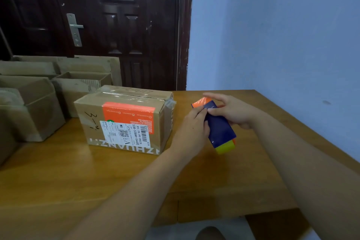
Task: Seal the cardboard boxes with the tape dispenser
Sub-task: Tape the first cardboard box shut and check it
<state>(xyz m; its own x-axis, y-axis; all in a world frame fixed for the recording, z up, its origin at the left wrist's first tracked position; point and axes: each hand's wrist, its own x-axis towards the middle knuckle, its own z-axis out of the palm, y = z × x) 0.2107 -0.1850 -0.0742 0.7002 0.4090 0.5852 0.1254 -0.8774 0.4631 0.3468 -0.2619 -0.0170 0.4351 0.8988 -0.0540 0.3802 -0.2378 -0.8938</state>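
Head view (the only view supplied). Shows the tape dispenser (221, 128) held above the counter (116, 181), just right of the closed cardboard box (124, 117) and apart from it. Shows the left grip (192, 125) curled against the dispenser's near side, fingertips pinching at its upper navy face. Shows the right grip (233, 111) holding the far side, thumb pressed to the same face, forefinger stretched over the orange end. Cannot tell whether a tape end lies between the fingertips.

Progress, as a judgement: looks like preparation — freeing the tape end before a pass. Clear tape already runs along the closed box's top seam, with a loose tail (170, 103) at the right corner; cannot confirm a complete seal. Several open boxes (29, 107) at the counter's left, no tape seen on them — most of the work probably left.

Surroundings: dark door (120, 25) behind the boxes, blue wall (272, 35) at right. Nothing between dispenser and closed box. Open boxes packed close together just behind it, so probably need pulling forward before taping.
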